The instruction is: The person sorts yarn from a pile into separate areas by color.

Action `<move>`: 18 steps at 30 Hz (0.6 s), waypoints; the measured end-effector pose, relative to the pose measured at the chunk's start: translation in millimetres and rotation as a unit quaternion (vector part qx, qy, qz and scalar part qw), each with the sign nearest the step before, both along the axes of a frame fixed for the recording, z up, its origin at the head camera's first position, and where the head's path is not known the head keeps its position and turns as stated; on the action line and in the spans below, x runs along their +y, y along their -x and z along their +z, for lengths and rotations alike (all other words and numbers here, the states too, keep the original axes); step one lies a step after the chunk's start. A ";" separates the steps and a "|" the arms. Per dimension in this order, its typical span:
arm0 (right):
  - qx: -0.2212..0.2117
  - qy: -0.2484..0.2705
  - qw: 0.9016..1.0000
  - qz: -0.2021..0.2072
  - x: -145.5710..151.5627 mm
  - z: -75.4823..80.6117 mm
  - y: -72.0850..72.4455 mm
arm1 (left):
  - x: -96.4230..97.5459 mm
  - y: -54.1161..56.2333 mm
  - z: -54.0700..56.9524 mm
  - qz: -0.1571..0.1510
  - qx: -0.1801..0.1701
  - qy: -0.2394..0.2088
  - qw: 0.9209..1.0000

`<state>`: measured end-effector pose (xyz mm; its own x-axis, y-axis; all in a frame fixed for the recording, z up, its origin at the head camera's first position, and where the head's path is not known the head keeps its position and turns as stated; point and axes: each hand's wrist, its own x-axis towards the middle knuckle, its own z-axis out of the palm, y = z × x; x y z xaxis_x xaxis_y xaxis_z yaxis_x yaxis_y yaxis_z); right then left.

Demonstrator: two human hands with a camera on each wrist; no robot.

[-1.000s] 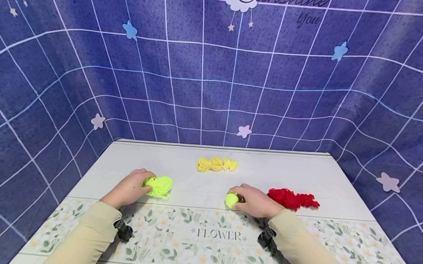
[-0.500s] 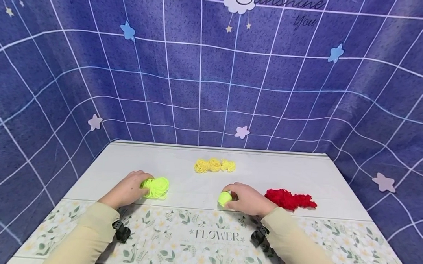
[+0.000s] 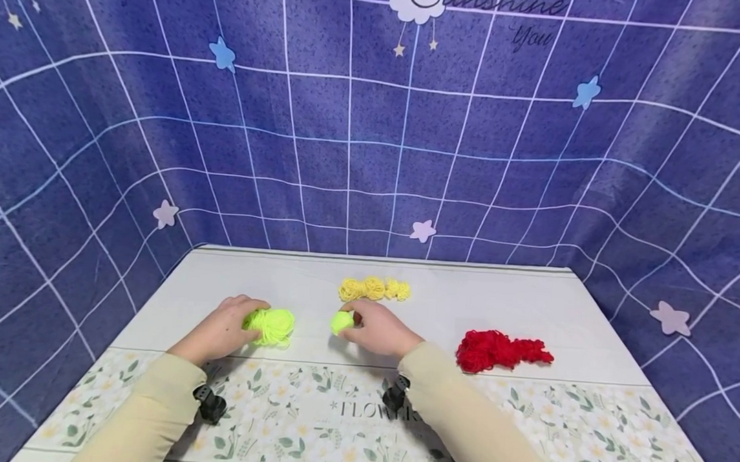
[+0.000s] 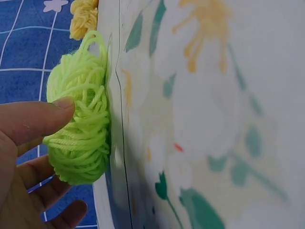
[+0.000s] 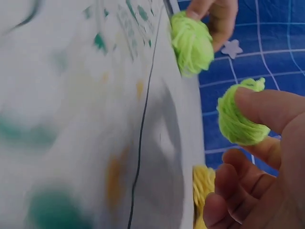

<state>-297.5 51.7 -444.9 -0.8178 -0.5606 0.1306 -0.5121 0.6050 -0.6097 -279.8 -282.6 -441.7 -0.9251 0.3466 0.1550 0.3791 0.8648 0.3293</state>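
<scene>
My left hand (image 3: 224,327) grips the near end of a neon-green yarn bundle (image 3: 272,327) lying on the left of the table. In the left wrist view the thumb presses on the strands of that bundle (image 4: 81,119). My right hand (image 3: 376,326) pinches a smaller neon-green yarn ball (image 3: 342,322) between thumb and finger. The right wrist view shows this ball (image 5: 242,114) held apart from the table, its other fingers loosely curled below. Only a short gap separates it from the larger bundle (image 5: 191,45). Yellow yarn bundles (image 3: 374,288) lie just behind the right hand.
Red yarn (image 3: 501,350) lies on the right side of the white table (image 3: 219,269). A floral cloth strip (image 3: 287,427) runs along the front. Blue grid-patterned curtain (image 3: 373,155) encloses the back and sides.
My right hand has carried the small green yarn ball leftward and slightly away from me, closer to the larger bundle. The left hand stays in nearly the same place.
</scene>
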 end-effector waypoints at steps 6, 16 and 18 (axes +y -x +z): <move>-0.005 -0.032 0.999 -0.010 -36.1 -0.8 10.2 | -2.2 -0.3 0.7 0.003 -0.002 -0.004 1.000; 0.008 -0.119 0.993 -0.021 -77.2 -7.8 7.9 | -5.9 0.4 -1.0 0.003 0.003 -0.007 1.000; 0.009 -0.123 0.992 -0.027 -80.3 -6.3 7.3 | -4.8 0.5 -0.3 0.003 0.003 -0.008 1.000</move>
<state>-304.8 -28.5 -451.2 -0.8466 -0.5322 0.0100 -0.4840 0.7618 -0.4306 -280.3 -287.4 -442.0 -0.9265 0.3379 0.1654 0.3752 0.8618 0.3414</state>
